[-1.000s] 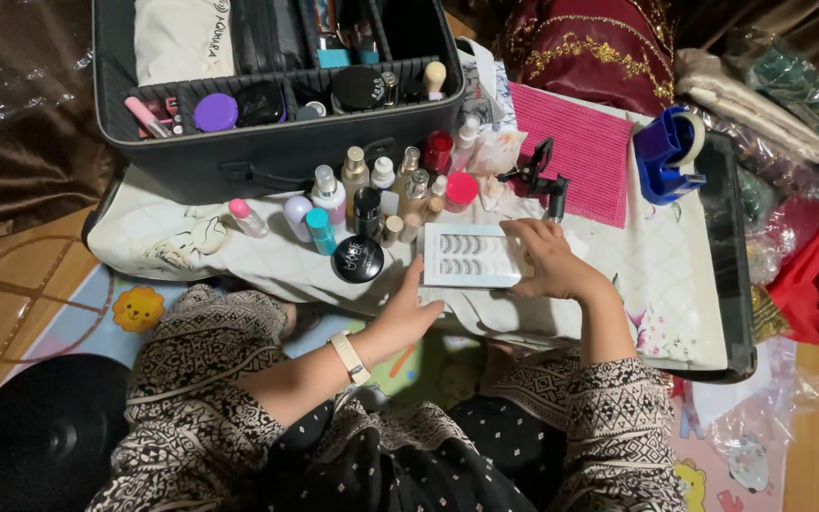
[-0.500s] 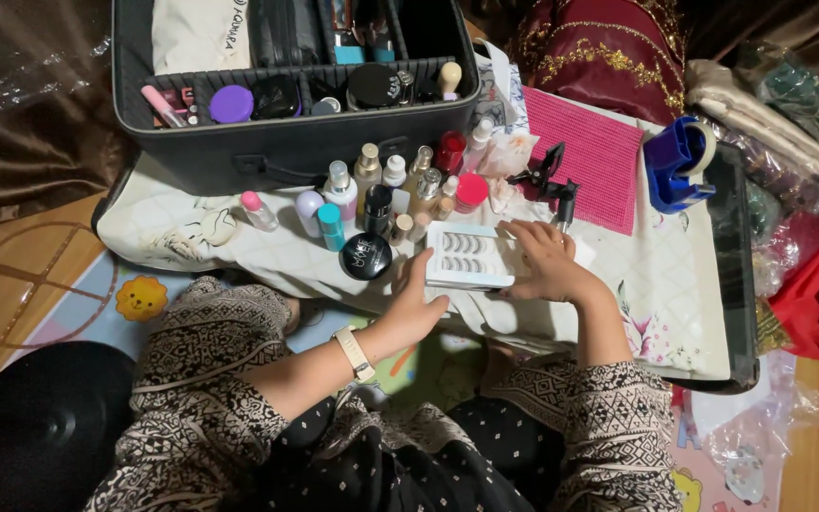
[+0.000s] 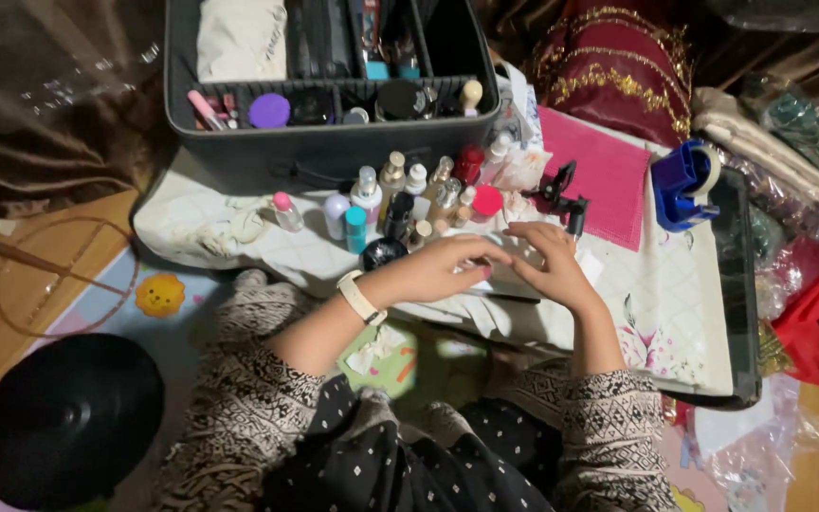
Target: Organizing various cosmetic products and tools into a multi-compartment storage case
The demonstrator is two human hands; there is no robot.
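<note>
— Two hands, one flat white tray between them. That's all the head camera gives of the work itself?

— Yes. The left hand (image 3: pixel 447 267) lies across the near side of the white tray (image 3: pixel 512 254), fingers stretched out over it. The right hand (image 3: pixel 554 270) rests on the far end, fingers curved down onto it. Both touch it. Whether either pinches something small off it, I cannot tell, because the palms hide most of the tray.

— Where does the tray sit?

— On the quilted white cloth (image 3: pixel 656 294), just in front of the cluster of bottles (image 3: pixel 409 194) and beside the black round compact (image 3: pixel 383 252).

— Which step would you call it?

— Fine fingertip work on the tray, I'd judge, with one hand steadying it. Any further handling calls for a light touch, since the tray looks thin and the bottles stand close.

— Counts?

— One open black case (image 3: pixel 334 152) behind. One purple lid (image 3: pixel 269 110) inside it. One pink mat (image 3: pixel 604 175). One blue tape dispenser (image 3: pixel 682 175). One wristwatch (image 3: pixel 358 297) on the left arm. Two red caps among the bottles, one teal cap and one pink cap. The bottles number roughly a dozen, too crowded for an exact count.
</note>
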